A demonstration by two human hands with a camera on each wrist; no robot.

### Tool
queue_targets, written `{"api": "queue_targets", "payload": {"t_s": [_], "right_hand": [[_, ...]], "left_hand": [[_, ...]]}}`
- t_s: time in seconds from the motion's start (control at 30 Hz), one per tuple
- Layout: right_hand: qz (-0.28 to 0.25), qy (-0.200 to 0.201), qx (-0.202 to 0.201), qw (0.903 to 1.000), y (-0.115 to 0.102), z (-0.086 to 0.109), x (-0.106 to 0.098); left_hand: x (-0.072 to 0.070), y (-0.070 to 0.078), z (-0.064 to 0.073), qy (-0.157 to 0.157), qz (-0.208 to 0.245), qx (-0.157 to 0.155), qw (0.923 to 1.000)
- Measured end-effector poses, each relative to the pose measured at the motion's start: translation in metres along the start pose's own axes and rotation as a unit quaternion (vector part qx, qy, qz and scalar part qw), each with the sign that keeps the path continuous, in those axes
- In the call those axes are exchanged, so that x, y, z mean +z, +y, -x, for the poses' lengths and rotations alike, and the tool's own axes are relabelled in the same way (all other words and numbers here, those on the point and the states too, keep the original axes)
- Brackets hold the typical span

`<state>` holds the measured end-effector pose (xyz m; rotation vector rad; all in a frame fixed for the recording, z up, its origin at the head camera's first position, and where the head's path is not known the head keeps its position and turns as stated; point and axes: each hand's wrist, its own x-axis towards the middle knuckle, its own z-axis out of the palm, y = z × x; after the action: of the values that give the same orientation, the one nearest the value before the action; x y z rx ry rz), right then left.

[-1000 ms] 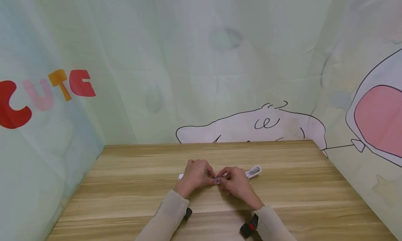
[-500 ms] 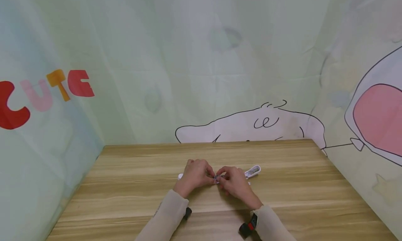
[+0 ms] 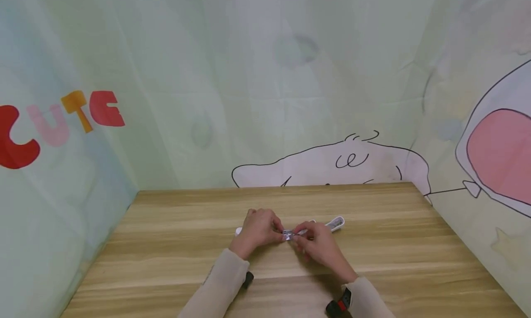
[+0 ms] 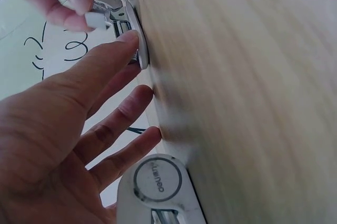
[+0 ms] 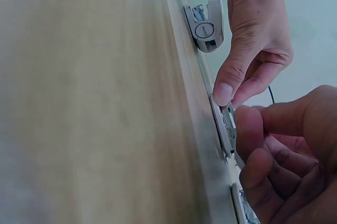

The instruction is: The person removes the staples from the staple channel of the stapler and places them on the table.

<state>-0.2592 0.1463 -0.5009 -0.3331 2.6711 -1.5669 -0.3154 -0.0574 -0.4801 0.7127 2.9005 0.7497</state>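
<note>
Near the middle of the table, my left hand [image 3: 258, 229] pinches the near end of a small white-and-silver device [image 4: 141, 50], which looks like an opened mini stapler; the thumb lies on top. Its shiny metal part [image 3: 288, 235] shows between the two hands in the head view. My right hand [image 3: 321, 245] is just to the right, thumb and forefinger pinching a small pale piece [image 4: 96, 20] close to the device's far end. Whether that piece is attached to it, I cannot tell. The right fingers hide part of the metal in the right wrist view.
A similar white device [image 5: 205, 28] with a round logo stands by my left hand, its upper part raised. Another white device [image 3: 336, 223] lies beyond my right hand. The wood-grain table [image 3: 186, 244] meets a printed cloth backdrop [image 3: 249, 101].
My right hand has shifted slightly right, away from the left fingers, and more of the shiny metal part shows between the hands. The left hand has barely moved.
</note>
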Motion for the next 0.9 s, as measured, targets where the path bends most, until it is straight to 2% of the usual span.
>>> {"api": "queue_targets", "payload": {"t_s": [0.17, 0.37, 0.9], "right_hand": [[0.004, 0.008, 0.019, 0.9998, 0.000, 0.008, -0.004], [0.017, -0.001, 0.034, 0.9993, 0.003, 0.014, -0.006], [0.025, 0.029, 0.012, 0.9992, 0.010, 0.018, -0.003]], "left_hand": [[-0.001, 0.001, 0.000, 0.003, -0.001, 0.000, 1.0000], [0.000, 0.001, 0.000, 0.002, 0.000, -0.008, 1.0000], [-0.001, 0.002, 0.000, -0.005, -0.004, -0.008, 0.9999]]}}
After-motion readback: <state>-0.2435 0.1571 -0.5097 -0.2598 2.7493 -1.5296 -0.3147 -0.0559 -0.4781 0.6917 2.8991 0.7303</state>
